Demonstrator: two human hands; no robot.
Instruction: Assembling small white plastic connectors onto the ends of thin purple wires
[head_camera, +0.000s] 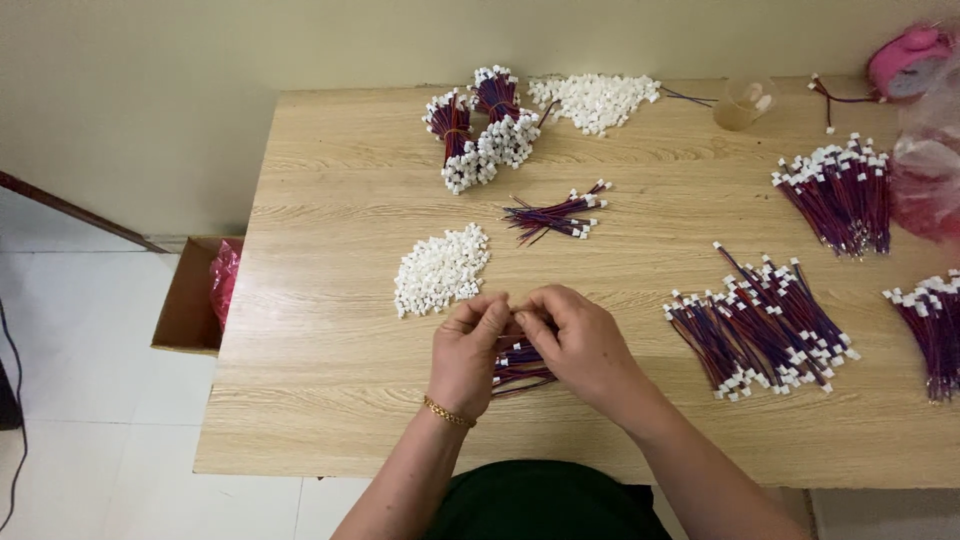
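Observation:
My left hand (466, 352) and my right hand (578, 340) meet near the table's front edge, fingertips pinched together on a small white connector and thin red-and-blue wires (520, 365) that trail under the palms. A gold bracelet (449, 412) circles my left wrist. A pile of loose white connectors (441, 268) lies just beyond my left hand. A small fan of finished wires (555, 214) rests farther back at the centre.
Wooden table (330, 330). Bundled wire sheaves (480, 130) and another connector heap (595, 98) at the back. Large wire piles at right (765, 325), (840, 195), (935, 325). Clear cup (742, 103), pink object (908, 58), cardboard box (195, 295) on the floor at left.

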